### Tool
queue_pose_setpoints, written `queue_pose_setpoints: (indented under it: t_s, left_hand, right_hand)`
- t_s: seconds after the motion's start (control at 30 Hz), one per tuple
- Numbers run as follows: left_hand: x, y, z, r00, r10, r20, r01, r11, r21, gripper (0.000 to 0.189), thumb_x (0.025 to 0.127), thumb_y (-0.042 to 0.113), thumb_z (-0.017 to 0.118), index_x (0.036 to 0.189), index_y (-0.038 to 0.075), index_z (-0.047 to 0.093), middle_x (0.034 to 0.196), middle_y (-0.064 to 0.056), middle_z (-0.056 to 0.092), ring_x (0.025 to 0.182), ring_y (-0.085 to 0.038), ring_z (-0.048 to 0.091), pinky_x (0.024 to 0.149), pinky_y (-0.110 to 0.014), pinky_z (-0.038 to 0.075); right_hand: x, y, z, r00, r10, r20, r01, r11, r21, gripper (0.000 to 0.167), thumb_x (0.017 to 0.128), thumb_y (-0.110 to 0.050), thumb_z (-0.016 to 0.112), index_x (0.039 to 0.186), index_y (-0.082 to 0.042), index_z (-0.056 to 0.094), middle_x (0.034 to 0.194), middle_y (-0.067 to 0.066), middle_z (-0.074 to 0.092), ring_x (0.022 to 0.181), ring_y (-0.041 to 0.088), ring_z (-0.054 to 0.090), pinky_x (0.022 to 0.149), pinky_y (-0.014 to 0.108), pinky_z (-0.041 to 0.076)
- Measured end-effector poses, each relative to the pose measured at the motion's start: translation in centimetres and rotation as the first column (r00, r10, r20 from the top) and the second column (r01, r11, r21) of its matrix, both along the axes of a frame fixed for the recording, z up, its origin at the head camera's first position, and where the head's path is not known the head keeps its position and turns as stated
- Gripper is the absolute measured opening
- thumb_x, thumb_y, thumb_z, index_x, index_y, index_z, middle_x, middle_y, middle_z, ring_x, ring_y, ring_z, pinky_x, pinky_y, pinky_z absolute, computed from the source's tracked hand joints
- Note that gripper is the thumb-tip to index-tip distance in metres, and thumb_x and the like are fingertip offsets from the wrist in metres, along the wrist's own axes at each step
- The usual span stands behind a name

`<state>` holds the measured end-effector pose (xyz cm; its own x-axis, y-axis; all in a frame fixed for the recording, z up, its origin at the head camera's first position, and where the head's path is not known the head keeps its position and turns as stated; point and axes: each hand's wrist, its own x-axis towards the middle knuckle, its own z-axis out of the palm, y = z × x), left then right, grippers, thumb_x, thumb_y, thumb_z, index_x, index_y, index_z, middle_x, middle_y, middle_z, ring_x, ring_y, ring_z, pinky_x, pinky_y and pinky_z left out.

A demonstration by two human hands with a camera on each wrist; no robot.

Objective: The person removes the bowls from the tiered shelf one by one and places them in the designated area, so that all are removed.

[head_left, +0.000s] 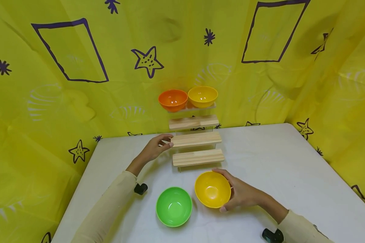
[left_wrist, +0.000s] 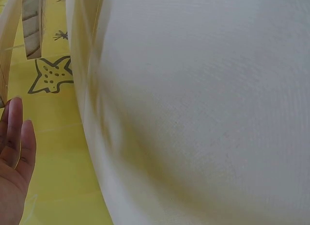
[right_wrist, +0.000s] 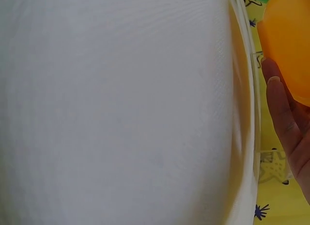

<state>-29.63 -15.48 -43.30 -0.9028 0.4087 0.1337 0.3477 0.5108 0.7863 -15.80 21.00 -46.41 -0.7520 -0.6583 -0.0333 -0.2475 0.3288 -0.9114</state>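
My left hand (head_left: 155, 147) is at the left end of a tiered stand's wooden step (head_left: 197, 139), second up from the front. Thumb and fingers pinch that end, and in the left wrist view the fingertips meet the wood's edge. With my right hand (head_left: 241, 190) I grip a yellow bowl (head_left: 213, 189) by its right side, thumb at the near rim and fingers at the far rim. Its inside faces up toward the head camera. Left of it a green bowl (head_left: 174, 207) sits upright on the white table. The right wrist view shows the yellow bowl's outer wall (right_wrist: 290, 45).
On the stand's top step an orange bowl (head_left: 173, 100) and another yellow bowl (head_left: 202, 97) stand side by side. Below are the bare third step (head_left: 194, 122) and front step (head_left: 198, 158). A yellow patterned curtain (head_left: 182, 40) hangs behind and beside the white table (head_left: 261, 158).
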Motion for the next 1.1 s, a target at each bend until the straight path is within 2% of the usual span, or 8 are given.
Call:
queue_pose_setpoints:
  t_s: [0.1, 0.33, 0.5, 1.1]
  left_hand:
    - [-0.03, 0.06, -0.04, 1.000, 0.004, 0.006, -0.004, 1.000, 0.000, 0.044, 0.100, 0.030, 0.065, 0.139, 0.013, 0.059, 0.128, -0.014, 0.065, 0.105, -0.030, 0.065, 0.089, -0.043, 0.055]
    - [-0.01, 0.12, 0.06, 1.000, 0.006, 0.007, -0.006, 1.000, 0.010, 0.042, 0.100, 0.028, 0.065, 0.139, 0.013, 0.059, 0.127, -0.014, 0.065, 0.104, -0.030, 0.065, 0.090, -0.044, 0.055]
    - [0.05, 0.11, 0.12, 1.000, 0.012, 0.013, -0.012, 1.000, 0.006, 0.042, 0.100, 0.027, 0.065, 0.139, 0.012, 0.059, 0.127, -0.014, 0.065, 0.104, -0.030, 0.065, 0.090, -0.044, 0.055]
    - [-0.01, 0.03, 0.02, 1.000, 0.003, 0.007, -0.004, 1.000, 0.010, 0.043, 0.100, 0.029, 0.065, 0.139, 0.013, 0.059, 0.128, -0.014, 0.065, 0.105, -0.030, 0.065, 0.090, -0.044, 0.054]
  right_hand:
    - [0.10, -0.06, 0.04, 1.000, 0.008, 0.023, -0.008, 1.000, -0.006, 0.112, 0.071, -0.021, 0.091, 0.157, -0.013, 0.019, 0.147, 0.013, 0.044, 0.122, 0.031, 0.051, 0.093, 0.031, 0.052]
    - [0.42, -0.21, 0.36, 0.997, 0.019, 0.073, -0.020, 1.000, 0.010, 0.111, 0.071, -0.022, 0.091, 0.157, -0.022, 0.021, 0.147, 0.005, 0.044, 0.121, 0.030, 0.052, 0.094, 0.030, 0.052]
    - [0.50, -0.26, 0.32, 0.996, 0.040, 0.077, -0.042, 0.999, 0.023, 0.113, 0.071, -0.024, 0.091, 0.158, -0.018, 0.020, 0.147, 0.003, 0.044, 0.121, 0.028, 0.053, 0.094, 0.031, 0.052]
    - [0.57, -0.39, -0.23, 0.991, 0.104, 0.080, -0.108, 0.993, 0.048, 0.110, 0.071, -0.026, 0.091, 0.157, -0.022, 0.023, 0.146, -0.001, 0.046, 0.122, 0.020, 0.052, 0.097, 0.030, 0.049]
